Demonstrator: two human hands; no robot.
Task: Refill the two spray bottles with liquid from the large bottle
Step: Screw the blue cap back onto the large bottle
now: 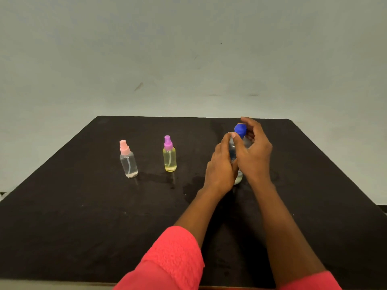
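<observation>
A large clear bottle [232,150] with a blue cap [240,129] stands upright on the right half of the black table [83,216]. My left hand [221,166] wraps around its body from the left. My right hand [252,151] is curled at the cap, thumb and fingers on either side of it. Most of the bottle is hidden behind both hands. To the left stand two small spray bottles, both capped: a clear one with a pink sprayer [128,161] and a yellowish one with a purple sprayer [169,155].
Faint wet marks [188,183] show on the table between the purple-topped bottle and my left hand. A pale wall [188,59] rises behind the table's far edge. My sleeves [173,258] are coral red.
</observation>
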